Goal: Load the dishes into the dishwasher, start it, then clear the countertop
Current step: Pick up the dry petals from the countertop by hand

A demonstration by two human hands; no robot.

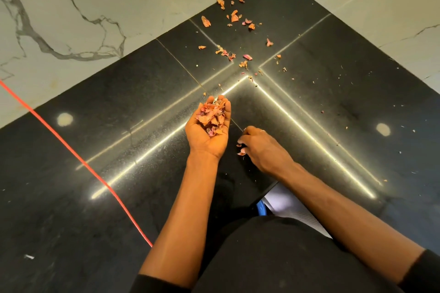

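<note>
Left hand (206,146) cupped, carrying onion peels (212,116); right hand (260,147) pinching scraps (241,153) off countertop (119,126); advise sweeping far litter closer first

The right hand (262,147) lies knuckles up, fingertips and palm hidden, so whether it grips the dry orange-pink flakes (241,153) at its fingers cannot be told. A thin red cord (71,149) is cut by the left edge and vanishes behind the left forearm (181,221). A white ribbed object with a blue rim (292,207) is mostly covered by the right forearm (345,216); it is unidentifiable.
</note>
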